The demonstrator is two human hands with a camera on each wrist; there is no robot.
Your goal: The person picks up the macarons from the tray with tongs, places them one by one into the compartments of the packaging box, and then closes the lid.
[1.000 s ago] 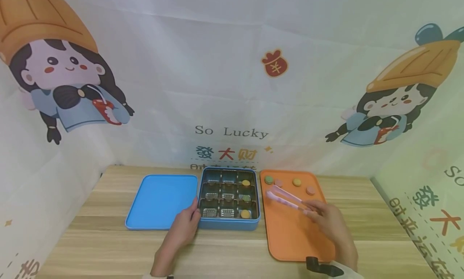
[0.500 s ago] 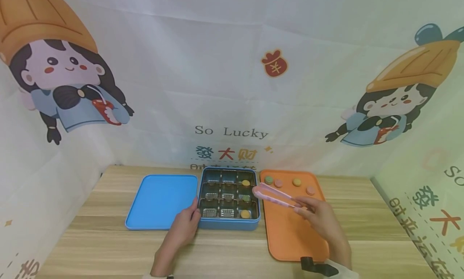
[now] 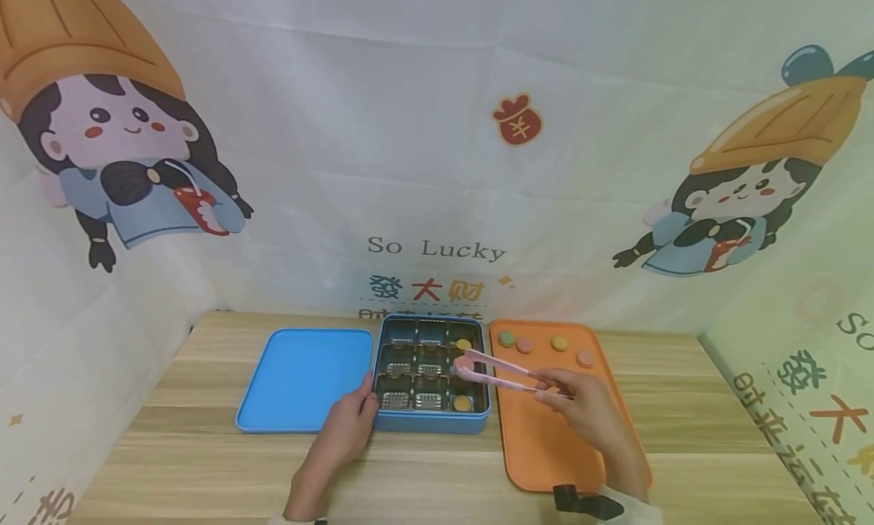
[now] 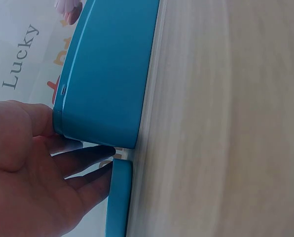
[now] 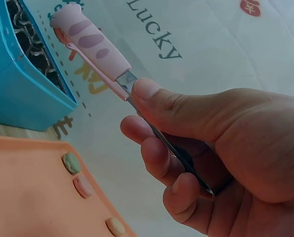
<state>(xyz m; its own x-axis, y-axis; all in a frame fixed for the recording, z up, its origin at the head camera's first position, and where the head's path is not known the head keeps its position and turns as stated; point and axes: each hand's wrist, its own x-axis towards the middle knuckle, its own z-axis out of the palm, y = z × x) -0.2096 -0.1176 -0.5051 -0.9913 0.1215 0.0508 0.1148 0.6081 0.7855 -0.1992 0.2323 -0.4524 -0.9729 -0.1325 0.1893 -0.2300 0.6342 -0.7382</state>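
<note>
In the head view my left hand (image 3: 351, 417) holds the near left corner of the blue box (image 3: 433, 421). The left wrist view shows the thumb at its rim and the fingers (image 4: 83, 160) along its side, by the blue lid (image 4: 118, 197). My right hand (image 3: 580, 403) grips pink paw-tipped tongs (image 3: 501, 382) between thumb and curled fingers. Between the tongs' tips is a pinkish macaron (image 3: 464, 367), above the right column of the box. Yellow macarons (image 3: 462, 403) sit in that column's near and far compartments; the tongs cover most of the middle one.
An orange tray (image 3: 546, 449) lies right of the box. Along its far end are a green macaron (image 3: 506, 339), a yellow one (image 3: 559, 344) and two pink ones (image 3: 524, 346). The flat blue lid (image 3: 307, 381) lies to the left. A printed cloth (image 3: 437, 168) hangs behind.
My right hand has moved left, carrying the tongs and macaron from over the orange tray to over the box's right column. The left hand has stayed at the box.
</note>
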